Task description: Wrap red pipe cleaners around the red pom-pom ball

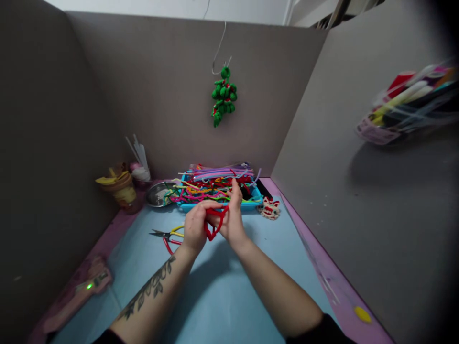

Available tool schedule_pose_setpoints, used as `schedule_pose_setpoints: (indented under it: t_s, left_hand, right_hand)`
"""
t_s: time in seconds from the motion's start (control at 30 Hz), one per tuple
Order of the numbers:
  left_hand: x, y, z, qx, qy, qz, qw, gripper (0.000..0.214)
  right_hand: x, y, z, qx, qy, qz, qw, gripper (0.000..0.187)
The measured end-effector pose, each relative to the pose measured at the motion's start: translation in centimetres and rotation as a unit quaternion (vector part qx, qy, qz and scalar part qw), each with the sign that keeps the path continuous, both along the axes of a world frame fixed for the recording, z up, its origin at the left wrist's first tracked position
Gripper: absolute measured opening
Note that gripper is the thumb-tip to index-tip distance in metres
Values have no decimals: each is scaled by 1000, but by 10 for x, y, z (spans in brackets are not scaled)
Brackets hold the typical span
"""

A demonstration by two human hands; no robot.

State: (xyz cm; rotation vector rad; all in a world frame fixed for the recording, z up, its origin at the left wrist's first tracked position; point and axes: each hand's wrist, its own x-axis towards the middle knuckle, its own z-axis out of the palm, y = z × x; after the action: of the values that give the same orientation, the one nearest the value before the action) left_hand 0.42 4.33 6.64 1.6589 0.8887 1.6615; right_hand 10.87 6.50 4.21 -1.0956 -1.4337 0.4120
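Observation:
A bent red pipe cleaner (212,235), shaped into an angular loop, is held between my hands above the blue mat. My left hand (196,224) is closed on its left side, with the fingers curled towards the loop. My right hand (234,220) holds its right side, some fingers pointing up and others reaching behind the loop. Their fingertips are partly hidden. Just left of my left hand, scissors (165,235) with yellow and red handles lie with spread blades, partly covered by that hand.
Behind my hands stands a blue tray (186,207) heaped with colourful pipe cleaners. Near it are a metal bowl (155,197) and a beast-face ornament (269,209). A pink glue gun (89,286) lies left. A green ornament (224,95) hangs ahead; a pen holder (380,131) is on the right wall.

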Motion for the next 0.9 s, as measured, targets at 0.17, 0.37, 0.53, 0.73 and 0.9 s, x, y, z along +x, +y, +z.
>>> schedule_pose_setpoints:
  t_s: [0.17, 0.37, 0.53, 0.73, 0.9]
  left_hand:
    - [3, -3, 0, -16, 0, 14, 1000, 37]
    - [8, 2, 0, -113, -121, -19, 986, 36]
    - [9, 25, -9, -251, -401, -20, 881, 38]
    - [1, 42, -16, -214, -443, 18, 870, 23]
    - [-1, 33, -8, -185, -398, 31, 898, 12]
  right_hand:
    - [2, -3, 4, -6, 12, 1, 1000, 106]
    - [3, 4, 1, 12, -28, -19, 999, 108]
    - [7, -1, 13, 34, -47, -14, 998, 63]
    - [2, -4, 17, -3, -37, 151, 988, 14]
    - [4, 12, 7, -151, 266, 214, 928, 16]
